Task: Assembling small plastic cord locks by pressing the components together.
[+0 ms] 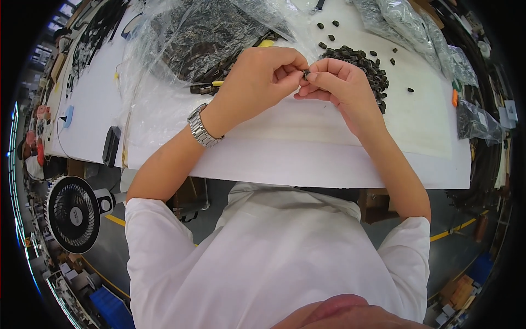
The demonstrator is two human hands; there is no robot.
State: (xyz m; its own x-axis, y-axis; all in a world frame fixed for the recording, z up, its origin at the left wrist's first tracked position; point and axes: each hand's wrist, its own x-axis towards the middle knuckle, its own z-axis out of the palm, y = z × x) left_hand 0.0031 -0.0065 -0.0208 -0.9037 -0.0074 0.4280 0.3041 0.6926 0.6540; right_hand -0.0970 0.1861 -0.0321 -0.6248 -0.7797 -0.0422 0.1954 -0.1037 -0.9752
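Over the white table, both hands meet fingertip to fingertip around one small black part (pixel 306 74); its exact kind is too small to tell. My left hand (pixel 262 77), with a metal watch (pixel 201 127) on its wrist, pinches the part from the left. From the other side my right hand (pixel 346 88) closes thumb and fingers on the same part. Just behind my right hand lies a heap of small black parts (pixel 373 68). Near my left hand, dark pieces (pixel 205 88) stick out from under a clear plastic bag (pixel 203 38).
Several loose black parts (pixel 410 90) lie scattered right of the heap. Clear plastic bags (pixel 405 27) fill the far right. A black box-shaped object (pixel 111 146) sits at the table's left edge (pixel 90 137). A fan (pixel 74 215) stands below it on the left.
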